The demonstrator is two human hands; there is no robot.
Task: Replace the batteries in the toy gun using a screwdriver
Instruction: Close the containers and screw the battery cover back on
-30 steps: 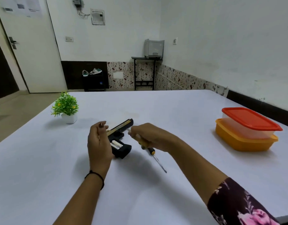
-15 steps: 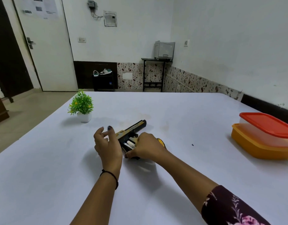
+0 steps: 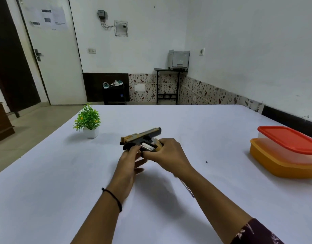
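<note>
The tabletop [image 3: 63,173] is showing a smooth, matt white surface. The toy gun [image 3: 143,136] is looking like matt black-and-tan plastic. At right, the stacked boxes [image 3: 283,164] are showing translucent plastic, the red lid [image 3: 289,138] looking slightly glossy.

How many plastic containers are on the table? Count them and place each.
2. The orange container sits at the right of the table; the red-lidded container is stacked on it. Any nested inside would be hidden.

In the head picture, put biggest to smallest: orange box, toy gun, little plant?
1. Orange plastic box.
2. Black-and-gold toy gun and green plant in white pot look about alike; the gun is partly hidden.
</note>
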